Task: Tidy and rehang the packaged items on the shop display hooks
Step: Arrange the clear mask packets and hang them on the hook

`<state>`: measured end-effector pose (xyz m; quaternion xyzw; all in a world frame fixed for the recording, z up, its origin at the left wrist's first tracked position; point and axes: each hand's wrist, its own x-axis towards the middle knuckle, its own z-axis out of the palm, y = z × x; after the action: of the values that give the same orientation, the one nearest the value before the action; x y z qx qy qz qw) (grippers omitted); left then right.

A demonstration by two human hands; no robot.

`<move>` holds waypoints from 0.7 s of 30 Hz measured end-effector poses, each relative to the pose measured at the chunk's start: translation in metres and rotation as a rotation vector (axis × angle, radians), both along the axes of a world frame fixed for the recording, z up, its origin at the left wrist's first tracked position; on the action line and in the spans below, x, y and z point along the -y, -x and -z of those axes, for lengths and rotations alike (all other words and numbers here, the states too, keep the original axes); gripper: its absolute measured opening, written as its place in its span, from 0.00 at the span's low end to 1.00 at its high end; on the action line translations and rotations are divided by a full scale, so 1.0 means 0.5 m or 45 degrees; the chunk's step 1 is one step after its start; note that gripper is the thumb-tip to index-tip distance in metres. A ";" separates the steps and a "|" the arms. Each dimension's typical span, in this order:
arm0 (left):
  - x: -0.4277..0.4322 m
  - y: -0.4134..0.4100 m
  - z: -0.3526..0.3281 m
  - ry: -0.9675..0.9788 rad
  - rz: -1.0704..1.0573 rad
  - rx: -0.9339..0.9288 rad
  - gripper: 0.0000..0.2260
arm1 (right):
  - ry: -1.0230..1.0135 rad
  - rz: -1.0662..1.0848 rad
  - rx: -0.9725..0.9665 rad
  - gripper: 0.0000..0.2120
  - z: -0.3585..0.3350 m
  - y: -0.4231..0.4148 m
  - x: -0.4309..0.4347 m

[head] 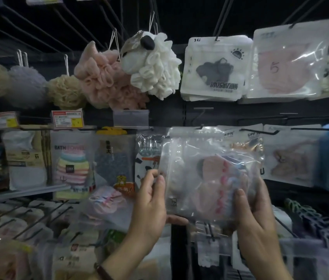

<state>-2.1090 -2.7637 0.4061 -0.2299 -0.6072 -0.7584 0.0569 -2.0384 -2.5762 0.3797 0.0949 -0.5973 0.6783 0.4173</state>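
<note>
You are mid-rehang: the clear packet [210, 178] with its pink contents sits centre-right of the frame, raised in front of the middle row of hooks. Your left hand [151, 201] pinches its left edge between thumb and fingers, and your right hand [254, 215] grips the lower right corner, thumb on the front. The packet's top edge lies right at a black hook [199, 127]; whether its hole is already threaded is unclear. Next, I judge, line the hole up with the hook tip and slide the packet back, keeping it level.
</note>
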 end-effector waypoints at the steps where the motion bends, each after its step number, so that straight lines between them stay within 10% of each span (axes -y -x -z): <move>1: 0.002 0.003 0.002 -0.008 0.003 0.007 0.10 | 0.022 0.022 0.002 0.29 0.003 0.001 0.005; 21: -0.003 0.029 -0.012 -0.087 -0.033 -0.023 0.11 | -0.047 0.314 0.072 0.40 -0.005 -0.039 0.051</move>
<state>-2.1235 -2.7623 0.4123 -0.2268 -0.5835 -0.7757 0.0801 -2.0187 -2.6018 0.3820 0.0093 -0.6284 0.6132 0.4786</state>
